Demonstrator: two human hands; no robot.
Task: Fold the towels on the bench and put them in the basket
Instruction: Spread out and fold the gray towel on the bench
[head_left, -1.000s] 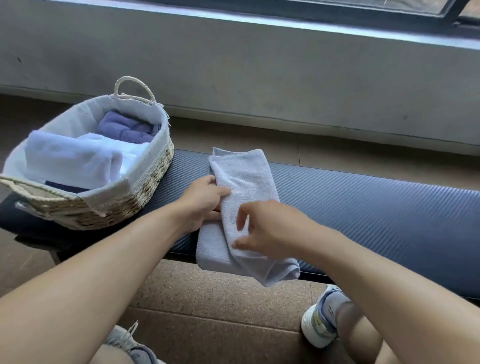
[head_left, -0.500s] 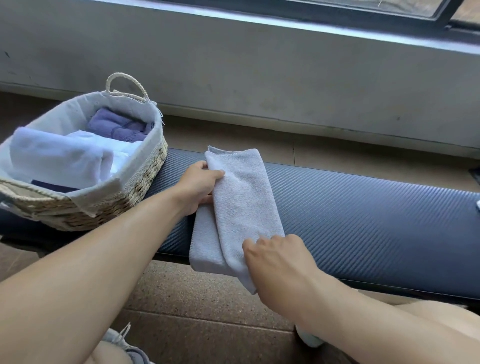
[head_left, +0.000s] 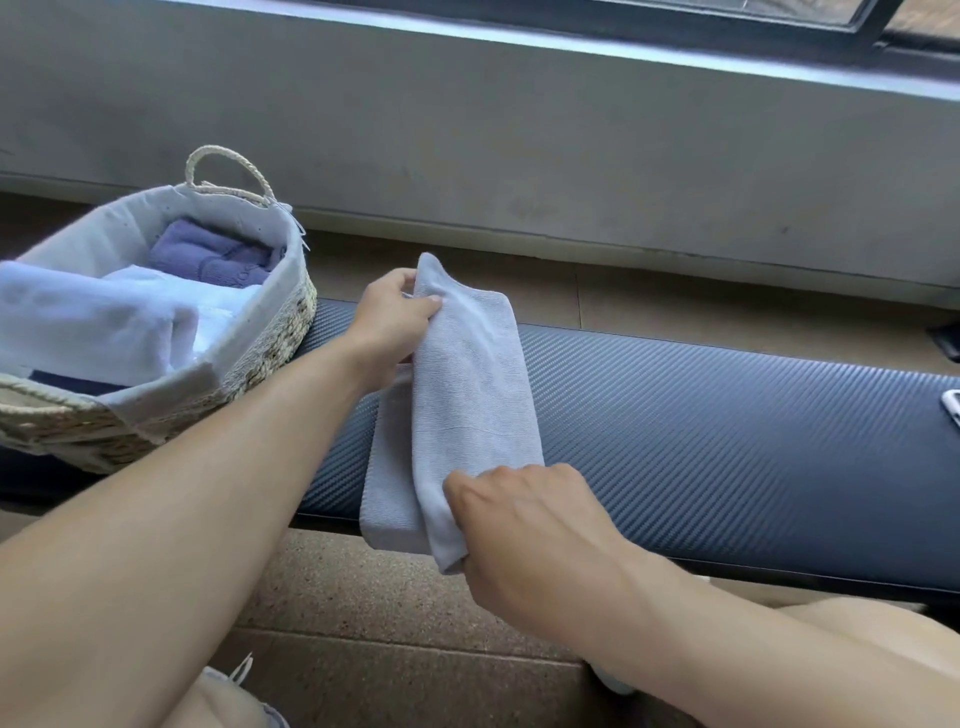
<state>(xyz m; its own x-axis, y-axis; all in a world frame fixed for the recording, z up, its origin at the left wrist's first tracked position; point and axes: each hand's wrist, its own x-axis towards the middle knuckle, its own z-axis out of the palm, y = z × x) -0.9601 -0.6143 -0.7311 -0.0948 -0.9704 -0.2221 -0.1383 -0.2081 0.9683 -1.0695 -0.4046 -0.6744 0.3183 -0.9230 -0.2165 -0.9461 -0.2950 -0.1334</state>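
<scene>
A light grey towel (head_left: 467, 400), folded into a long strip, lies across the dark blue bench (head_left: 701, 431), its near end hanging over the front edge. My left hand (head_left: 389, 327) pinches the towel's far end, lifted a little off the bench. Around the towel's near end my right hand (head_left: 524, 535) grips, fingers curled. To the left on the bench stands a woven basket (head_left: 270, 358) with a white liner. It holds a white towel (head_left: 104, 322) and a purple towel (head_left: 208, 254), both folded.
A grey concrete wall under a window runs behind the bench. A white object (head_left: 953, 408) lies at the bench's right end. Brown tiled floor lies in front, with my knees and a shoe at the bottom of the view.
My left hand has slid from the towel's middle edge up to its far end and lifted it. My right hand has dropped to the near end and taken hold there.
</scene>
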